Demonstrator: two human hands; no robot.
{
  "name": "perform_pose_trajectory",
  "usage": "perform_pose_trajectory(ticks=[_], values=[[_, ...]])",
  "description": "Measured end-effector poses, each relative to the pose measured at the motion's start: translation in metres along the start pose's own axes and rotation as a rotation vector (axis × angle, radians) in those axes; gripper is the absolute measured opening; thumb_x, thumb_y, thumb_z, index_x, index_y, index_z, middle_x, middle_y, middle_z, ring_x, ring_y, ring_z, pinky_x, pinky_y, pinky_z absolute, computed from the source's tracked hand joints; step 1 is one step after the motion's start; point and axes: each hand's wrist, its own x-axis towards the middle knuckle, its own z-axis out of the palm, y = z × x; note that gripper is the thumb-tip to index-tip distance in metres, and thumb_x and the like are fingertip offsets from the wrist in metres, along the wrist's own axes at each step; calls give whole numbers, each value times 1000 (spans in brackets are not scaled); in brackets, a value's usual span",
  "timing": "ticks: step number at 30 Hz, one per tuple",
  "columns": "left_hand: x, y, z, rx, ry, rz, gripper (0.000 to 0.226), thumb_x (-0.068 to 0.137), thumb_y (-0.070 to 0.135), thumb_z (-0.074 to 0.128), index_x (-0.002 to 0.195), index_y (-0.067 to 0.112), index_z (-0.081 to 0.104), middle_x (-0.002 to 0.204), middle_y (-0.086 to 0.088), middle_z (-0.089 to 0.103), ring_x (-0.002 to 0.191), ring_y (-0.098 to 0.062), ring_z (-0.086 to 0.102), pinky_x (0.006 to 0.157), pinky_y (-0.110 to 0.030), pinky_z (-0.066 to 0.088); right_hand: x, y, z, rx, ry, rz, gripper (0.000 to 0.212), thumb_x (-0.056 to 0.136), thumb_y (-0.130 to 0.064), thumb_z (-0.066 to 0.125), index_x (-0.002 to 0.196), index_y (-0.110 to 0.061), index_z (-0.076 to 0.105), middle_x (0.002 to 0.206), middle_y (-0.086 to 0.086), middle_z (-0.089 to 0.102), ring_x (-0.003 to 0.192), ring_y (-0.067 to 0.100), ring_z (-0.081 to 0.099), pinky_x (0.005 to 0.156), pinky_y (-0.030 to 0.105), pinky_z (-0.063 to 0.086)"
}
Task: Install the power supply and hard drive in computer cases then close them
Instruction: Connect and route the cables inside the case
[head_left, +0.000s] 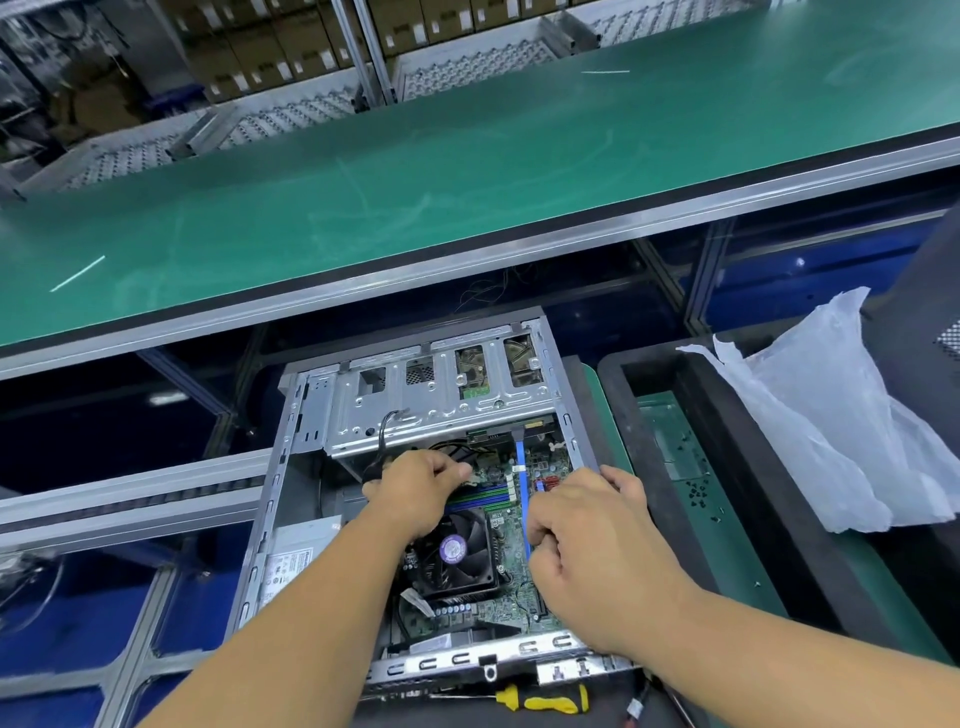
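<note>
An open computer case (270, 499) lies flat in front of me, its side panel off. Inside are the green motherboard (511, 587), a black CPU fan (462, 551) and a silver drive cage (436, 405) at the far end. The power supply (291, 561) sits at the case's left side. My left hand (415, 493) is inside the case, gripping black cables (387, 431) below the drive cage. My right hand (587, 530) has its fingers curled beside a flat blue cable (521, 467) that runs over the motherboard; whether it grips the cable is hidden.
A green conveyor belt (467, 171) runs across beyond the case. A yellow-and-black screwdriver (540, 699) lies at the case's near edge. To the right stands a black foam tray (660, 441) with a crumpled clear plastic bag (831, 415).
</note>
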Motion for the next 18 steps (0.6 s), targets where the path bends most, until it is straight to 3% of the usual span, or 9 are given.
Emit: perform_pose_trajectory(ticks=[2,8,11,14,16,18], values=[[3,-2,0,-23,-6,6,29,97,59,58,76,41,65,72,12,62,100,-33,60,89,-43,37,0,1,0,0,3,-1,18,81,-26,36,75,-33,51,72,-18,50,91,4,41,118,45,21],[7,-3,4,94,51,-5,9,96,55,62,94,49,69,83,19,63,97,-22,50,82,-40,22,0,1,1,3,15,-8,16,80,-26,37,74,-34,49,71,-18,49,89,4,40,116,46,24],[10,1,5,184,46,-31,24,98,61,55,106,45,71,83,16,66,99,-20,58,89,-42,28,0,1,2,6,24,-16,15,80,-27,37,73,-34,48,71,-17,50,87,4,40,114,46,26],[14,0,6,232,5,-56,41,100,64,45,123,37,65,98,7,65,109,-26,52,97,-43,29,0,1,2,0,20,-15,16,80,-27,35,73,-34,48,70,-18,48,88,4,40,115,46,26],[14,-4,8,199,-23,-45,42,101,64,37,117,37,66,109,3,65,131,-33,43,95,-45,25,0,1,2,4,24,-17,16,79,-27,36,73,-34,48,69,-18,47,87,4,40,115,47,27],[13,-6,8,162,-13,-40,46,102,63,32,106,35,69,103,7,67,131,-32,44,90,-45,22,0,1,2,8,32,-18,15,79,-26,37,72,-34,48,68,-18,46,86,5,40,114,47,28]])
